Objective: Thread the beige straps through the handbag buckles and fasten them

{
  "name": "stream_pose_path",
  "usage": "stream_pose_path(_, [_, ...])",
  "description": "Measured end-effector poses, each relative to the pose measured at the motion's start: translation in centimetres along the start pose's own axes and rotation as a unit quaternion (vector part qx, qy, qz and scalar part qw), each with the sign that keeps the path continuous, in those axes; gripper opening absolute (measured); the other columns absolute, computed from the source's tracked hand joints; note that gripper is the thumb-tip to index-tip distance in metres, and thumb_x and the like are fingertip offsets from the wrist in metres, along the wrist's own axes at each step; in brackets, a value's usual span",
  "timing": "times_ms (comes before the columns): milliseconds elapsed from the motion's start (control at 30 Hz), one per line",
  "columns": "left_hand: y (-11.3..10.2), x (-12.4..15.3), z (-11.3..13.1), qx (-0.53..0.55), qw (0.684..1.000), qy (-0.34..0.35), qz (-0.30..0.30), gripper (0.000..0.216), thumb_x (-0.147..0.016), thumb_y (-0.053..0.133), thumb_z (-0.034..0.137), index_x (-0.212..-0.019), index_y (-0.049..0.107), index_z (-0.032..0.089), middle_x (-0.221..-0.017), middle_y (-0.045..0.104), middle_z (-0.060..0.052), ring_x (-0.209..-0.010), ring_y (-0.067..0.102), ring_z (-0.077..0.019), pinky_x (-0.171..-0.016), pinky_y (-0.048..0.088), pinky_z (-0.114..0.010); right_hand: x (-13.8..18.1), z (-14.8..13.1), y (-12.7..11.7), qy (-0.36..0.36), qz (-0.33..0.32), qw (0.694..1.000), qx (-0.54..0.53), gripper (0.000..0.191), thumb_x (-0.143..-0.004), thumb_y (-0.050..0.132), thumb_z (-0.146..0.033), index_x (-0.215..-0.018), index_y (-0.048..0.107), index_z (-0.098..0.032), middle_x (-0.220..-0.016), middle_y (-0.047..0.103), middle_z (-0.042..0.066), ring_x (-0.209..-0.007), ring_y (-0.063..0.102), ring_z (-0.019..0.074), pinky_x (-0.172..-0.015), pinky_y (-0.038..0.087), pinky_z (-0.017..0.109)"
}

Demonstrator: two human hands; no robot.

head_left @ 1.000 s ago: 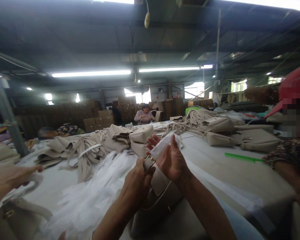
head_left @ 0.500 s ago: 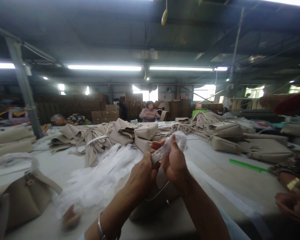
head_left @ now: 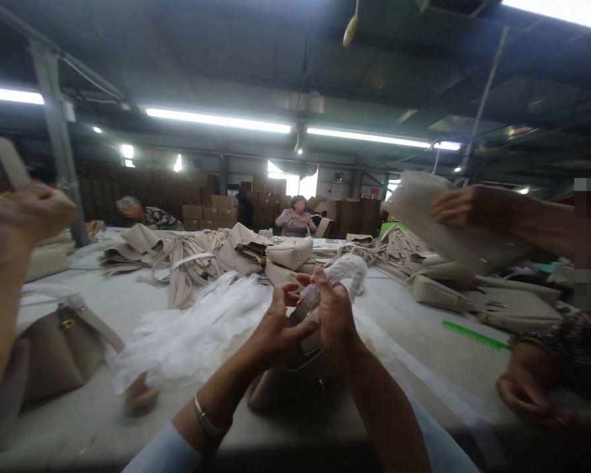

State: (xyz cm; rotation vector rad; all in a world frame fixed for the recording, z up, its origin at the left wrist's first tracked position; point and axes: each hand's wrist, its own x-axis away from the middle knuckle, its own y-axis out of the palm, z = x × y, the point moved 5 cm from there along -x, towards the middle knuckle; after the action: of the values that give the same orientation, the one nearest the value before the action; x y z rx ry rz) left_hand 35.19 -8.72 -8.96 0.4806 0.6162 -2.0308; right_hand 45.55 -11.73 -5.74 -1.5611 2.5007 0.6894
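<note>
In front of me a beige handbag (head_left: 283, 387) rests on the table. Its handle rises from the bag, covered in crumpled white wrapping (head_left: 349, 270). My right hand (head_left: 335, 312) is closed round the wrapped handle, thumb on top. My left hand (head_left: 280, 325) curves about the handle's lower end near a metal buckle (head_left: 303, 309), its thumb against the strap and its fingers somewhat apart. To the left lies a loose heap of thin white wrapping sheets (head_left: 197, 335).
Another beige handbag (head_left: 64, 351) stands at left, near a small brown object (head_left: 142, 393). Beige straps (head_left: 182, 253) and bags (head_left: 288, 253) lie further back. A green comb-like strip (head_left: 475, 335) is at right. Co-workers' arms (head_left: 512, 213) reach in from both sides.
My left hand's fingers have loosened and spread on the handle; the right hand has shifted slightly down. At right a co-worker's hand now lifts a beige bag; at left another arm has come in.
</note>
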Motion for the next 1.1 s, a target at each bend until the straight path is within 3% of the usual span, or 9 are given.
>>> stream_pose_path(100, [-0.4, 0.2, -1.9, -0.06, 0.997, -0.01, -0.044, 0.027, -0.083, 0.054, 0.041, -0.094, 0.054, 0.016, -0.089, 0.061, -0.006, -0.085, 0.056, -0.0202, -0.075, 0.043, -0.03, -0.8, 0.5, 0.2, 0.005, -0.009, 1.0, 0.002, 0.05, -0.069, 0.066, -0.059, -0.081, 0.069, -0.01, -0.052, 0.05, -0.002, -0.045, 0.043, 0.009, -0.044, 0.034, 0.022])
stream_pose_path(267, [-0.7, 0.4, -3.4, -0.092, 0.995, 0.011, -0.029, 0.038, -0.088, 0.04, 0.047, -0.066, 0.047, 0.017, -0.062, 0.049, -0.001, -0.059, 0.044, -0.0147, -0.057, 0.035, -0.026, -0.3, 1.0, 1.3, -0.028, -0.02, 0.996, 0.081, 0.035, -0.064, 0.075, -0.046, -0.07, 0.065, -0.013, -0.06, 0.055, -0.002, -0.054, 0.047, 0.0097, -0.053, 0.038, 0.023])
stream_pose_path(367, [-0.9, 0.6, -3.4, -0.088, 0.996, 0.019, -0.021, 0.037, -0.087, 0.042, 0.046, -0.069, 0.051, 0.016, -0.063, 0.05, -0.001, -0.061, 0.045, -0.0153, -0.06, 0.037, -0.027, 0.2, 2.1, 1.5, -0.049, -0.045, 0.991, 0.118, 0.028, -0.066, 0.074, -0.039, -0.064, 0.06, -0.016, -0.057, 0.054, -0.003, -0.053, 0.047, 0.011, -0.054, 0.039, 0.024])
stream_pose_path(467, [-1.1, 1.0, -3.0, -0.092, 0.995, 0.033, -0.013, 0.026, -0.081, 0.053, 0.035, -0.096, 0.06, 0.015, -0.086, 0.06, -0.006, -0.082, 0.054, -0.0213, -0.077, 0.042, -0.032, 0.5, 4.0, 1.4, -0.025, -0.081, 0.988, 0.128, 0.024, -0.069, 0.071, -0.039, -0.066, 0.061, -0.018, -0.06, 0.057, -0.001, -0.058, 0.053, 0.0144, -0.06, 0.043, 0.027])
stream_pose_path(600, [-1.1, 2.1, -3.0, -0.094, 0.995, 0.042, -0.014, 0.06, -0.075, 0.062, 0.03, -0.132, 0.044, 0.02, -0.119, 0.056, -0.01, -0.11, 0.049, -0.0279, -0.098, 0.037, -0.041, 1.2, 5.7, 1.5, 0.019, -0.128, 0.984, 0.122, 0.027, -0.071, 0.07, -0.045, -0.075, 0.064, -0.018, -0.067, 0.064, 0.001, -0.064, 0.059, 0.0177, -0.064, 0.048, 0.029])
stream_pose_path(767, [-2.5, 3.3, -4.8, -0.019, 0.999, -0.003, 0.026, 0.065, -0.073, 0.064, 0.05, -0.127, 0.046, 0.018, -0.134, 0.043, -0.013, -0.127, 0.037, -0.0326, -0.106, 0.032, -0.046, 1.2, 5.7, 1.3, 0.093, -0.109, 0.988, 0.05, 0.034, -0.073, 0.067, -0.051, -0.076, 0.061, -0.017, -0.086, 0.069, 0.005, -0.066, 0.061, 0.0161, -0.062, 0.049, 0.028])
stream_pose_path(900, [-3.3, 2.9, -6.6, 0.033, 0.998, -0.043, 0.01, 0.052, -0.083, 0.053, 0.049, -0.126, 0.047, 0.02, -0.134, 0.045, -0.011, -0.128, 0.037, -0.029, -0.109, 0.027, -0.044, 0.8, 5.5, 1.3, 0.089, -0.101, 0.991, 0.023, 0.036, -0.073, 0.067, -0.051, -0.066, 0.053, -0.018, -0.101, 0.068, 0.004, -0.071, 0.061, 0.016, -0.06, 0.048, 0.027])
stream_pose_path(1000, [-3.1, 1.8, -7.5, 0.078, 0.994, -0.06, -0.038, 0.041, -0.084, 0.052, 0.047, -0.114, 0.055, 0.019, -0.12, 0.054, -0.01, -0.116, 0.048, -0.0253, -0.101, 0.035, -0.038, 0.4, 5.5, 1.4, 0.075, -0.111, 0.991, 0.014, 0.036, -0.074, 0.067, -0.05, -0.064, 0.054, -0.018, -0.105, 0.067, 0.005, -0.077, 0.062, 0.0171, -0.065, 0.049, 0.027])
stream_pose_path(1100, [-2.4, 0.9, -8.2, 0.157, 0.982, -0.08, -0.072, 0.033, -0.08, 0.059, 0.046, -0.092, 0.054, 0.016, -0.089, 0.058, -0.004, -0.082, 0.054, -0.0176, -0.074, 0.044, -0.028, 0.1, 5.7, 1.2, 0.056, -0.103, 0.993, 0.034, 0.037, -0.073, 0.066, -0.051, -0.063, 0.055, -0.017, -0.102, 0.067, 0.007, -0.078, 0.061, 0.0177, -0.066, 0.049, 0.028])
